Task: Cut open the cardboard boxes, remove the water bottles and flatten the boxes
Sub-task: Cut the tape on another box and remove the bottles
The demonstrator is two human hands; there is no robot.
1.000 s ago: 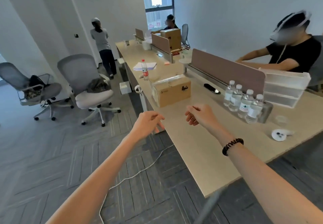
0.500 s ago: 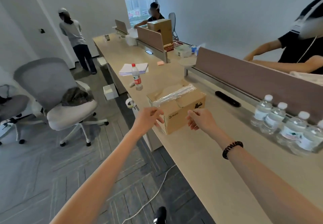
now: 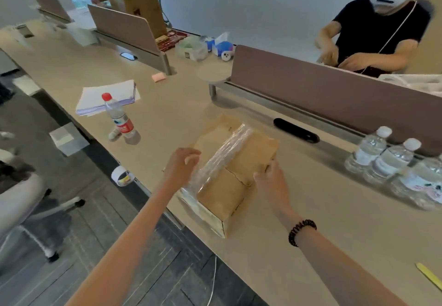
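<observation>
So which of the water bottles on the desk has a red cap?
The lone bottle standing left of the cardboard box, by the paper stack; the bottles grouped at the right have white caps.

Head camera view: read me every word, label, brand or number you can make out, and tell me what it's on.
None can be read.
cardboard box: small dark print low on its near side, blurred.
red-capped bottle: red label, print too small.
water bottles: labels blurred.
far box: dark mark, unreadable.
</observation>
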